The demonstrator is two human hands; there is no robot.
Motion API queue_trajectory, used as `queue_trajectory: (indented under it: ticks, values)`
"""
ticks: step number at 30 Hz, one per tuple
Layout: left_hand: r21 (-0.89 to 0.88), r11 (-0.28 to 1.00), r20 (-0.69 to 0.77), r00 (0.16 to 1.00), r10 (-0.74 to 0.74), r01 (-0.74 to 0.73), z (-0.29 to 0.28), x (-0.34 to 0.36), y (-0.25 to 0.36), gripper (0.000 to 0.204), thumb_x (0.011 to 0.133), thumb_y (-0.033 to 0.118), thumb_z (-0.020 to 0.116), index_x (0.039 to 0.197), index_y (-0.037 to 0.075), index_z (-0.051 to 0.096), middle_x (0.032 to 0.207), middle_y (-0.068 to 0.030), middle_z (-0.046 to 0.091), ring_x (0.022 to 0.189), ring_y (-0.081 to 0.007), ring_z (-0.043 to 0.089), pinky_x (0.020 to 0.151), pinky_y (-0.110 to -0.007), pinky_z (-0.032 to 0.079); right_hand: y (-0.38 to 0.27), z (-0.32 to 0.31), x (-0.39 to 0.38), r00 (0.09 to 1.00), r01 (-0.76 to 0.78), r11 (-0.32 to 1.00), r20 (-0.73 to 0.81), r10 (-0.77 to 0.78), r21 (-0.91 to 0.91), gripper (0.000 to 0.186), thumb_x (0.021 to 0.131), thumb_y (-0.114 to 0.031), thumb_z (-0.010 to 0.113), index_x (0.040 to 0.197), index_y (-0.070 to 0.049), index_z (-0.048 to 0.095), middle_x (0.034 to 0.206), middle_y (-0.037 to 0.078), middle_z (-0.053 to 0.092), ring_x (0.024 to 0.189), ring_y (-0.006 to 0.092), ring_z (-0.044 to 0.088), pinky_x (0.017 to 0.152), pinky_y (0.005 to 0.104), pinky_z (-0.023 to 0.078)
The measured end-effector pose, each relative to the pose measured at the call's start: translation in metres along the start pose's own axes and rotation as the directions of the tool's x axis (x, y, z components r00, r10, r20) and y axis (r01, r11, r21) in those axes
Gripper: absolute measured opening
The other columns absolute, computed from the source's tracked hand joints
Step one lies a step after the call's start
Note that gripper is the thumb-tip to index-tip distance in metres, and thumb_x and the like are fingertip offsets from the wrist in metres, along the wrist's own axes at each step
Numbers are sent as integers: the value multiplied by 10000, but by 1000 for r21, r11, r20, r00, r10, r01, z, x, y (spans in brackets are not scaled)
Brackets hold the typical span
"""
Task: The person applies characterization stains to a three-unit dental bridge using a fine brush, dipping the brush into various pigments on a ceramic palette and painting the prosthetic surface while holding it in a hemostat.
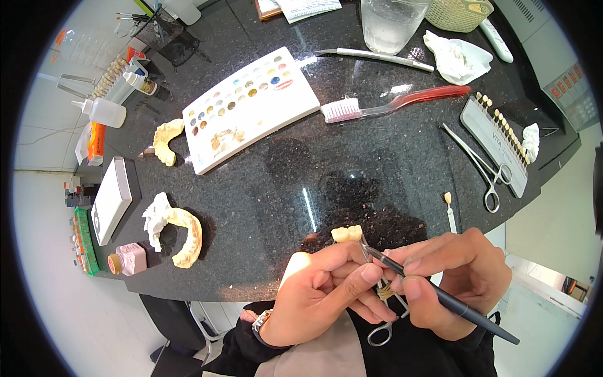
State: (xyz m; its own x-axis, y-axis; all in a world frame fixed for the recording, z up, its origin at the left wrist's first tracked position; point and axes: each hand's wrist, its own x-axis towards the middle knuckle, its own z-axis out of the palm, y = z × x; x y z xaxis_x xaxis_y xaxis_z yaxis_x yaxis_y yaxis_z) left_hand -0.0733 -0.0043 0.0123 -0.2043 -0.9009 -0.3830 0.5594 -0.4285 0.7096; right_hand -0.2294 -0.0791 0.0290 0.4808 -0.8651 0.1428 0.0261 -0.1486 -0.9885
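Two joined, cream-coloured dental crowns (347, 234) sit at the tip of a metal locking forceps (390, 333). My left hand (317, 292) is closed around the forceps' shanks, and one ring handle hangs below my fingers. A yellowish band appears wrapped near its middle, partly hidden. In my right hand (461, 270), a slim dark-handled brush (452, 303) is pinched like a pen. The brush's fine end points up and left, close beneath the crowns; whether it touches them I cannot tell. Both hands are close together above the bench's near edge.
Around the dark bench (270, 201) lie a white paint palette (276, 116), toothbrush (402, 102), knife-like tool (383, 56), water glass (389, 28), crumpled tissue (455, 60), shade guide (493, 141), second forceps (474, 157), single shade tab (449, 207), plaster casts (166, 141) and pink-powder jar (130, 259).
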Motion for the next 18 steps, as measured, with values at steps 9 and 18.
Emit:
queue_trajectory:
  ticks: [9,18]
  values:
    - [26,999,-11,1000,28,-27,-1,1,-2,252,943,159,444,1061,-62,471,953,-135,602,750,-205,661,622,-241,556,1,3,-1,998,-27,1000,-64,27,-1,191,668,23,718,826,47,614,757,159,662,618,155,657,542,206,496]
    - [10,999,-34,999,37,-36,1,3,-2,228,937,135,453,1023,-73,491,947,-146,607,736,-210,663,606,-243,563,0,1,-1,998,-38,999,-52,39,23,193,677,14,727,836,40,621,769,152,667,638,147,660,552,207,500]
